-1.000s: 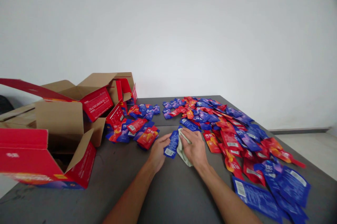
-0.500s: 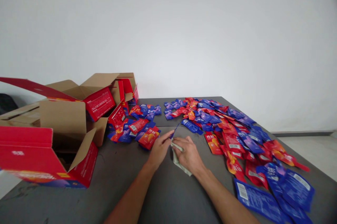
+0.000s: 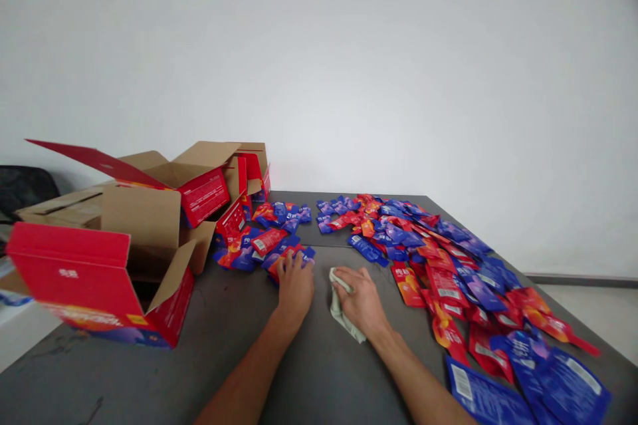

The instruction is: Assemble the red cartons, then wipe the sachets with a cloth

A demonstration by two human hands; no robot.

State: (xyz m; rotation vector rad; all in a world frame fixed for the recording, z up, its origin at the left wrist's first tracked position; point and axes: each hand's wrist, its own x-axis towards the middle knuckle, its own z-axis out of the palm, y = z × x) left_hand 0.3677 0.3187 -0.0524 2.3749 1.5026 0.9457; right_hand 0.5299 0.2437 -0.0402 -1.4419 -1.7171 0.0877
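Observation:
My left hand lies over the near edge of the left pile, its fingers stretched and spread on a red-and-orange pouch. A blue pouch edge shows just beyond its fingertips; the rest is covered by the hand. To the right, my right hand is closed around a pale greenish-white cloth, which hangs down onto the dark table. Several red and blue pouches make up the pile at my left hand.
A big spread of red and blue pouches covers the table's right side. On the left stand open red cartons, the nearest carton with its flaps up and another carton behind. A white wall rises beyond the table.
My left hand has moved left, away from the cloth, carrying a blue pouch to the left pile. My right hand keeps the cloth. The view has shifted slightly left.

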